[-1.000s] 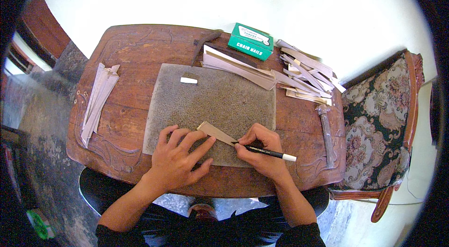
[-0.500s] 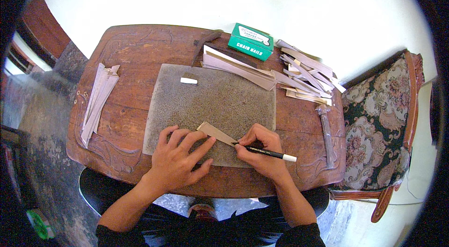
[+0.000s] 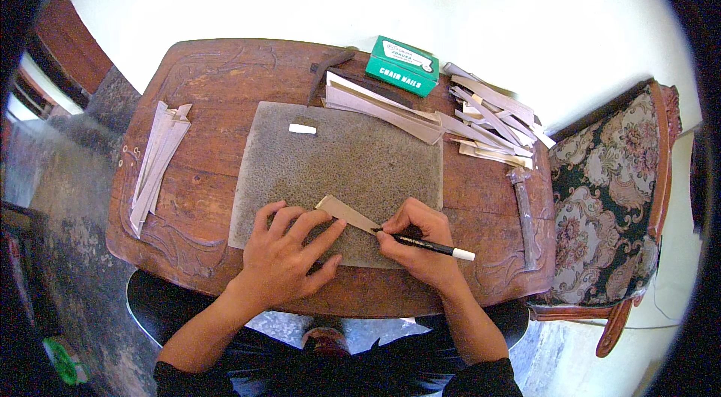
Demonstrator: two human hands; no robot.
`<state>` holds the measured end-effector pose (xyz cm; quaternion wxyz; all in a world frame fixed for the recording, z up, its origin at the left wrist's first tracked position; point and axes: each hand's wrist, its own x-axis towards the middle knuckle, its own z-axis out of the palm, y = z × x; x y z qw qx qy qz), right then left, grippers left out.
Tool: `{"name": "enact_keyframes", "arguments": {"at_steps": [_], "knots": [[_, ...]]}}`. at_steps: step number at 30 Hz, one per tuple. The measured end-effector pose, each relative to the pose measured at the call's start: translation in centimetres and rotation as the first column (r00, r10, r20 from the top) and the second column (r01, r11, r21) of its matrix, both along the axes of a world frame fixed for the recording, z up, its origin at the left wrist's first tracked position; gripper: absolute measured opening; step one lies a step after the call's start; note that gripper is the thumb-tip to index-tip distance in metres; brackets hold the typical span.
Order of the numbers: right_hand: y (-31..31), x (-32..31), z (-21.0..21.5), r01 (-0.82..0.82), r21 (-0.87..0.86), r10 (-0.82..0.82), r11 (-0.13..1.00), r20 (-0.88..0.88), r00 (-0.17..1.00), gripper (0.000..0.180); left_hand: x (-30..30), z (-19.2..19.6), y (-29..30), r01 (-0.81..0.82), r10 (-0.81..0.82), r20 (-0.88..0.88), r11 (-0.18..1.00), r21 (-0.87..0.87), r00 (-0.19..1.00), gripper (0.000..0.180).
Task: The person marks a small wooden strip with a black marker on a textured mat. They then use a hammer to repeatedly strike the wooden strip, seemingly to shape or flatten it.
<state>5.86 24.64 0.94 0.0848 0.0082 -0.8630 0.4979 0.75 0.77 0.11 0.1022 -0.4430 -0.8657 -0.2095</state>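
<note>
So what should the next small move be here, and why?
Probably a short pen stroke across the strip, with the left hand bracing it: the right hand grips the black pen with its tip at the strip, and left fingertips rest by its edge.

Carved wooden table (image 3: 218, 89), speckled mat (image 3: 338, 164) mid-table, strips (image 3: 161, 163) by left edge, green box (image 3: 403, 66) at far edge, strip pile (image 3: 497, 123) toward far-right corner, hammer (image 3: 524, 220) by right edge
</note>
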Motion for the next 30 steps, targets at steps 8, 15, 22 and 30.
{"name": "enact_keyframes", "arguments": {"at_steps": [8, 15, 22, 30], "knots": [[0.00, 0.01, 0.16, -0.006, 0.010, 0.006, 1.000, 0.004, 1.000, 0.020, 0.01, 0.03, 0.05, -0.001, 0.001, -0.004, 1.000, 0.001, 1.000, 0.048], [-0.01, 0.01, 0.20, -0.004, 0.015, 0.004, 1.000, 0.009, 1.000, 0.019, -0.05, 0.08, 0.05, -0.002, 0.002, -0.016, 1.000, 0.000, 1.000, 0.046], [-0.04, 0.06, 0.28, -0.011, -0.004, 0.011, 1.000, 0.006, 1.000, 0.018, -0.08, 0.07, 0.10, 0.000, 0.001, -0.033, 1.000, 0.014, 0.999, 0.043], [0.22, 0.54, -0.31, 0.064, -0.216, -0.062, 0.974, 0.016, 0.998, 0.017, 0.10, -0.08, 0.04, -0.006, 0.006, 0.020, 1.000, 0.006, 1.000, 0.048]]}}
